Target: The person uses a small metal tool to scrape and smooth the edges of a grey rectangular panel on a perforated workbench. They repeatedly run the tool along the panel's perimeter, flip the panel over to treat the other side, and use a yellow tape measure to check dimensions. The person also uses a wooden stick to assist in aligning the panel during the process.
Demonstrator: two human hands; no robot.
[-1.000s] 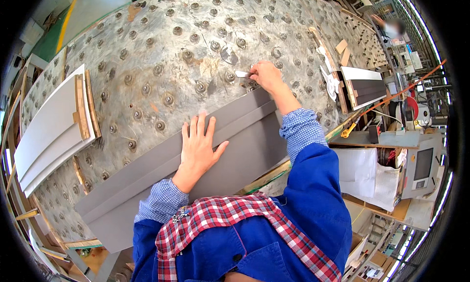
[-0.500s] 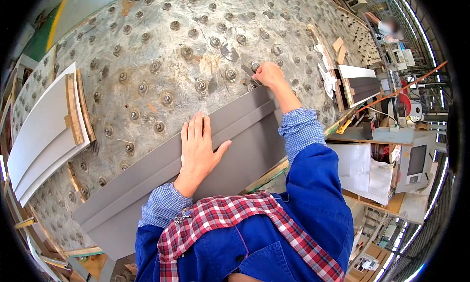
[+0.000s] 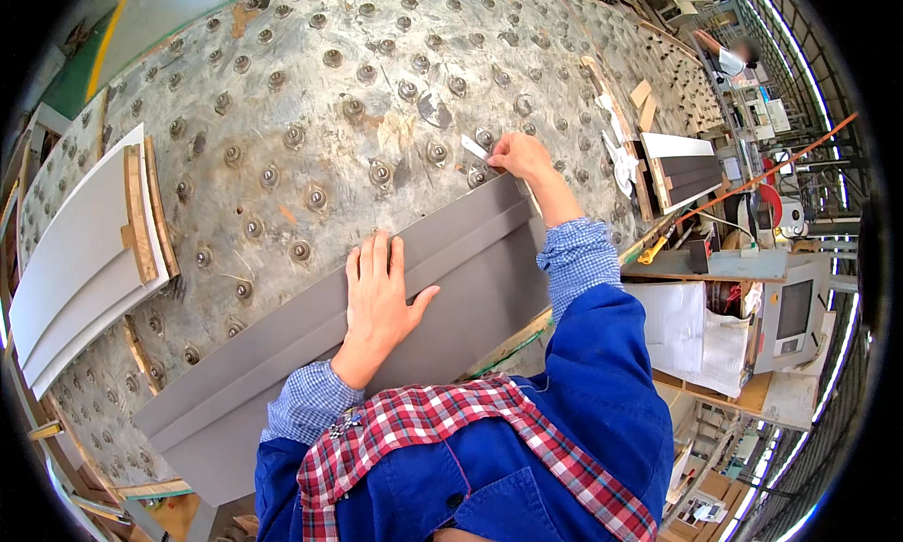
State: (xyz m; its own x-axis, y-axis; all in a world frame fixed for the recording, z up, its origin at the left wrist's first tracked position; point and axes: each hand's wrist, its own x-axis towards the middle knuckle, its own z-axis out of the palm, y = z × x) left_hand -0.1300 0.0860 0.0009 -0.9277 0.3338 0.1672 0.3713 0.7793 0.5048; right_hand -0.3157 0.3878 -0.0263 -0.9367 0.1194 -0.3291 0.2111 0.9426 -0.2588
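Observation:
A long grey panel (image 3: pixel 451 288) with stepped folds lies diagonally before me on the ball-studded metal table (image 3: pixel 348 203). My left hand (image 3: pixel 376 293) rests on it, palm down, fingers stretched toward its far edge and thumb apart. At the panel's far right corner, my right hand (image 3: pixel 527 161) pinches a small flat metal strip (image 3: pixel 473 147). The strip sticks out to the left of the fingertips, its light face showing, over the table just past the corner. Its gripped end is hidden by my fingers, and its exact kind cannot be made out.
Left on the table, curved-looking white and grey panels (image 3: pixel 75 260) lie with wooden strips (image 3: pixel 141 203). At right are crumpled white material (image 3: pixel 621 166), a stack of dark and white panels (image 3: pixel 691 175) and a yellow-handled tool (image 3: pixel 654 250). Another person (image 3: pixel 732 60) is far right.
The metal strip has turned in my right hand: it looked dark and now shows a bright face. My right hand sits slightly lower in the picture. My left hand stays flat on the panel.

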